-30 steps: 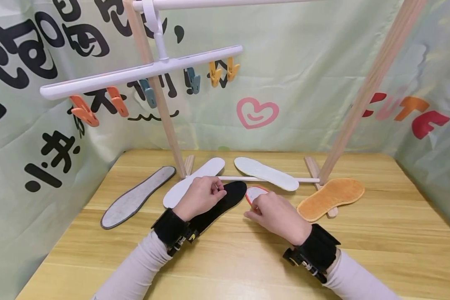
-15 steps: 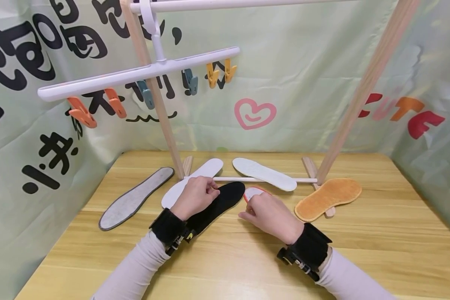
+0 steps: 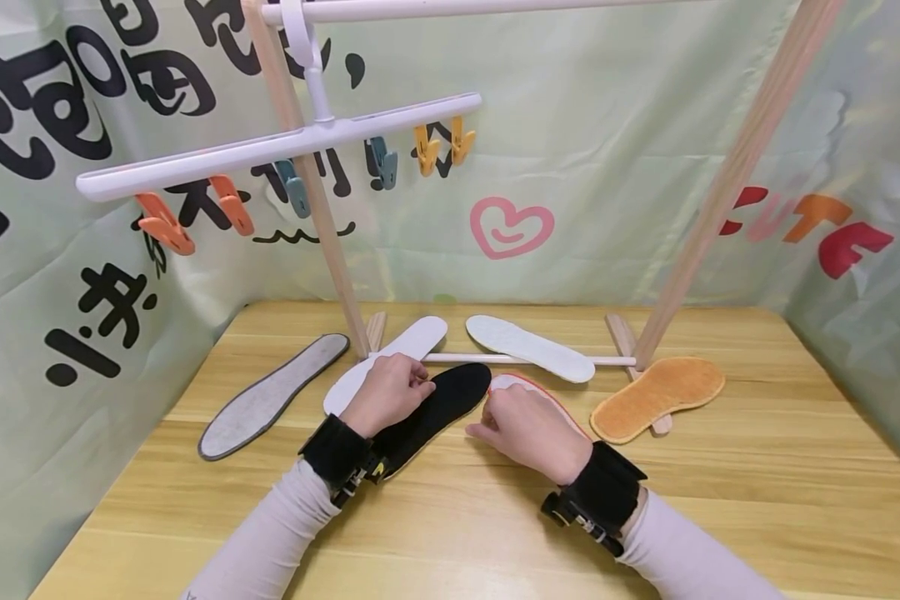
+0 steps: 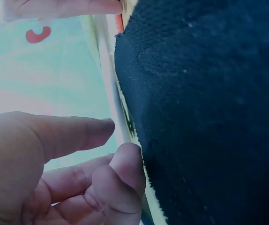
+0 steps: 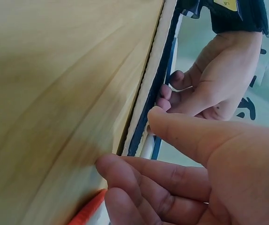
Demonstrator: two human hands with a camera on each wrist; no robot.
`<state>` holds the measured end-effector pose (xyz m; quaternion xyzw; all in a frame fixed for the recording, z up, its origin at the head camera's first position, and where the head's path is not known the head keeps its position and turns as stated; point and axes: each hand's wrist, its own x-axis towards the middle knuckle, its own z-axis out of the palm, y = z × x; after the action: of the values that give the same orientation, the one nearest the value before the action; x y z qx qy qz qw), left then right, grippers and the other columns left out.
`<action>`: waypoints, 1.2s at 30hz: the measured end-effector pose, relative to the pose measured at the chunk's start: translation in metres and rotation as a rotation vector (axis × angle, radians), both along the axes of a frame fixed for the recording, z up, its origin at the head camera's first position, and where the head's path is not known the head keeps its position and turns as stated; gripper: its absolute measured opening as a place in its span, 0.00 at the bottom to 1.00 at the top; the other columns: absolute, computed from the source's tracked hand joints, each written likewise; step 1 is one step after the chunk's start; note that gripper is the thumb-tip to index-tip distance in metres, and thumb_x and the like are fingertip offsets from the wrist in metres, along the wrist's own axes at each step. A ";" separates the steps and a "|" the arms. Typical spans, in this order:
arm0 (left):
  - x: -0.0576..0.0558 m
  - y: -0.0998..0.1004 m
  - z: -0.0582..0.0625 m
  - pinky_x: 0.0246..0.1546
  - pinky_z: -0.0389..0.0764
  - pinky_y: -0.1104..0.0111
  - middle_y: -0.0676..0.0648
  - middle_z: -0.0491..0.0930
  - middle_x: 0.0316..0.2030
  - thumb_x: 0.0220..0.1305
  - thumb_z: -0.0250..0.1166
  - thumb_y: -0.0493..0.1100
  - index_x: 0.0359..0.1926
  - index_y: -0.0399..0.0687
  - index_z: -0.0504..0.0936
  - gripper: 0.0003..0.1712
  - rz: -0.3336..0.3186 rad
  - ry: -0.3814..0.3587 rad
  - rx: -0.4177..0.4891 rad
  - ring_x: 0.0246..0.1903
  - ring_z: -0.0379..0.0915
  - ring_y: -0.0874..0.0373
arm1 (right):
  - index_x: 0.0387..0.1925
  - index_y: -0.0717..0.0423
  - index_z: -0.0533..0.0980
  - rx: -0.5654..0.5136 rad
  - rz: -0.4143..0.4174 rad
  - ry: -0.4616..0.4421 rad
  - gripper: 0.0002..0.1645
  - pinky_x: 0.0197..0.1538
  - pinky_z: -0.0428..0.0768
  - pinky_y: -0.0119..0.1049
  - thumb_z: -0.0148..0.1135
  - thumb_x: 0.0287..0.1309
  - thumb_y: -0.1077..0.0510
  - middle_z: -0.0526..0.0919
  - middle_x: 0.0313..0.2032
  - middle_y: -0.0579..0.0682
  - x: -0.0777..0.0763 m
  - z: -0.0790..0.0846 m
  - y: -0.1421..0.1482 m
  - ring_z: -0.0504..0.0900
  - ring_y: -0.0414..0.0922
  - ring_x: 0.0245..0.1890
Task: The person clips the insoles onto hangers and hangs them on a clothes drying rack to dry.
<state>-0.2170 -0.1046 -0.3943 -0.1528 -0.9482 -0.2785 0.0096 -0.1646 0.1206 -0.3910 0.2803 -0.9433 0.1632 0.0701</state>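
The black insole (image 3: 446,408) lies on the wooden surface (image 3: 420,533) at the centre of the head view, its long axis slanting from the lower left up to the upper right, so that its free rounded end points toward the middle of the frame. The left hand (image 3: 390,393) is the nearer of the two: it sits over the insole's left side, its wrist strap (image 3: 335,450) covering part of the lower-left end. In the left wrist view a small gap shows between thumb and fingertips, the fingers loosely bent with nothing between them; the fingertips are right by the insole's edge, though whether they touch it I cannot tell. The right hand (image 3: 536,429) is off to the right of the insole's upper-right end, in front of the red-edged insole (image 3: 508,382) and hiding much of it. Its thumb and fingers stand apart and hold nothing in the right wrist view, with the black insole's edge beyond them. The relation that matters most, I judge, is that slant: the long sides face the two hands, the left hand close in, the right hand farther out past the rounded end.
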 end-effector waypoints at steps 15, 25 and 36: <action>-0.006 0.000 -0.003 0.29 0.68 0.70 0.57 0.71 0.16 0.71 0.73 0.43 0.25 0.47 0.87 0.14 -0.023 0.020 -0.043 0.22 0.69 0.60 | 0.09 0.43 0.61 -0.050 -0.002 -0.072 0.38 0.22 0.53 0.28 0.78 0.62 0.51 0.52 0.12 0.33 -0.007 -0.001 -0.007 0.57 0.31 0.14; -0.004 -0.001 -0.003 0.28 0.68 0.70 0.57 0.70 0.15 0.70 0.74 0.43 0.23 0.48 0.87 0.16 -0.024 0.004 -0.052 0.22 0.70 0.59 | 0.09 0.43 0.58 -0.054 -0.025 -0.124 0.39 0.21 0.52 0.29 0.77 0.64 0.51 0.50 0.13 0.34 -0.008 -0.002 -0.013 0.56 0.32 0.13; -0.002 -0.002 -0.004 0.30 0.68 0.69 0.57 0.72 0.16 0.70 0.73 0.43 0.25 0.48 0.88 0.14 -0.020 -0.017 -0.054 0.23 0.70 0.59 | 0.09 0.45 0.64 -0.060 -0.030 -0.135 0.36 0.19 0.55 0.29 0.77 0.64 0.51 0.53 0.12 0.34 -0.010 -0.003 -0.016 0.60 0.33 0.12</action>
<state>-0.2189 -0.1066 -0.3981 -0.1603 -0.9538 -0.2539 -0.0055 -0.1744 0.1046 -0.3940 0.2522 -0.9448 0.2087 0.0172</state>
